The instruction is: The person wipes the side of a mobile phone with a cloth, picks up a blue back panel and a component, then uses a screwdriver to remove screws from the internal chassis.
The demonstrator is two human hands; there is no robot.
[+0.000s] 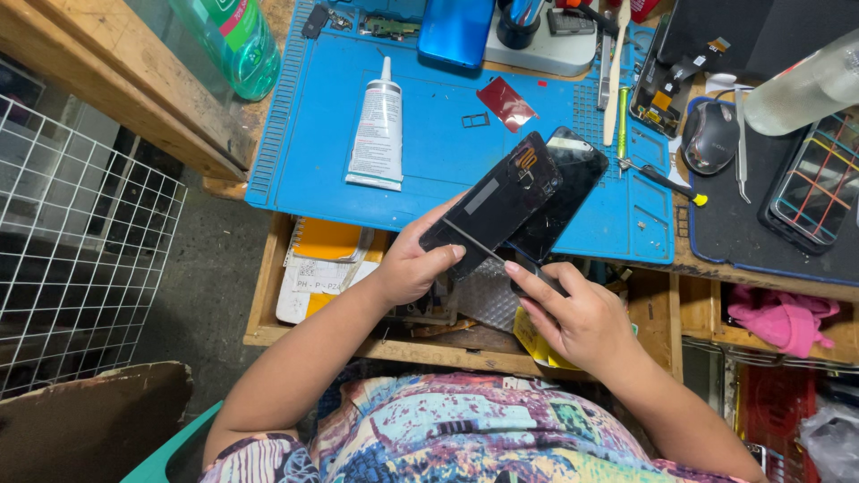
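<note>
Nearest the camera is the person's patterned shirt [447, 438], with both forearms reaching forward from it over an open wooden drawer [268, 313]. The left hand [412, 264] is closed on the lower end of a dark phone panel [492, 206], thumb across its face and fingers behind it, holding it tilted up and away toward the blue work mat [429, 152]. A second dark phone body [559, 192] lies just behind and to the right of the panel, overlapping it; whether the two are joined cannot be told. The right hand [577, 313] sits just below and right of the panel, its thumb and forefinger pinched on a thin dark tool [488, 250] whose tip runs up to the panel's lower edge beside the left thumb. The two hands are close but not touching.

On the mat, well beyond the hands, a white glue tube [378, 125] lies to the left, with a small red film piece [506, 103] near the middle. A screwdriver with a yellow end [662, 182] rests at the mat's right edge, and a grey computer mouse [710, 136] sits on the dark mat farther right.
</note>
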